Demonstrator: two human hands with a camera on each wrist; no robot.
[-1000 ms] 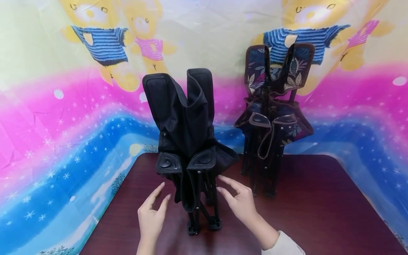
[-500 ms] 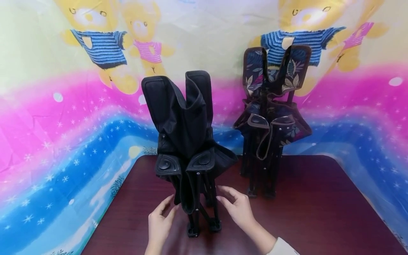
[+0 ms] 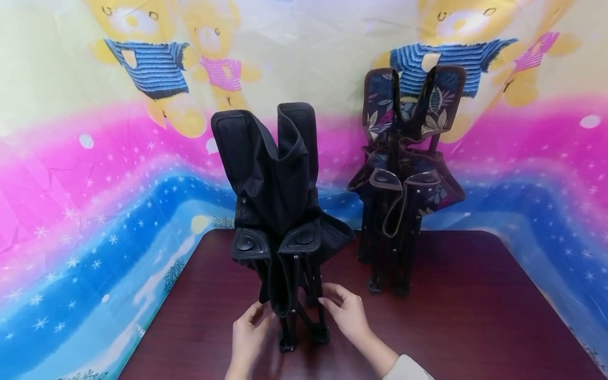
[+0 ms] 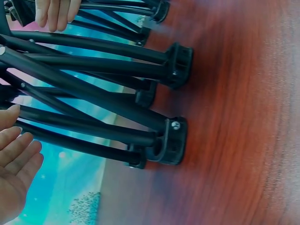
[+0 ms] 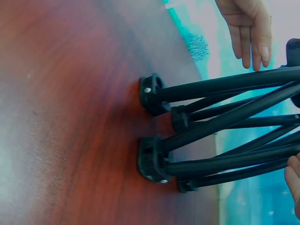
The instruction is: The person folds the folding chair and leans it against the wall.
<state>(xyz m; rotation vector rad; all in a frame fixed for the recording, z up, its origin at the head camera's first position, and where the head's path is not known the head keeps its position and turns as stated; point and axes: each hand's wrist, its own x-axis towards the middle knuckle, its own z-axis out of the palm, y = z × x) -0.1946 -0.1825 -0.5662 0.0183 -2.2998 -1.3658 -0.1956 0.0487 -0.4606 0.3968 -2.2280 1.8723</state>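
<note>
A folded black camping chair (image 3: pixel 277 190) stands upright, its fabric bunched between the tubes of its frame. My left hand (image 3: pixel 249 335) is beside the lower left of the chair, thumb and fingers apart. On the other side, my right hand (image 3: pixel 349 316) has its fingertips close to the right-hand tubes. The left wrist view shows the left hand (image 4: pixel 16 173) with fairly straight fingers near a black leg tube (image 4: pixel 89 129). In the right wrist view the right hand (image 5: pixel 294 180) is mostly cut off at the edge; whether it touches the tube is unclear.
A second folded chair (image 3: pixel 434 184), with dark leaf-patterned fabric and brown trim, stands behind to the right. Both chairs are on a dark red-brown table (image 3: pixel 480 311). A colourful backdrop (image 3: pixel 157 142) printed with bears hangs around the table's back and sides.
My left hand has moved right and down, closer to the chair's legs. The right hand has dropped lower and slightly left. Both chairs stay in place.
</note>
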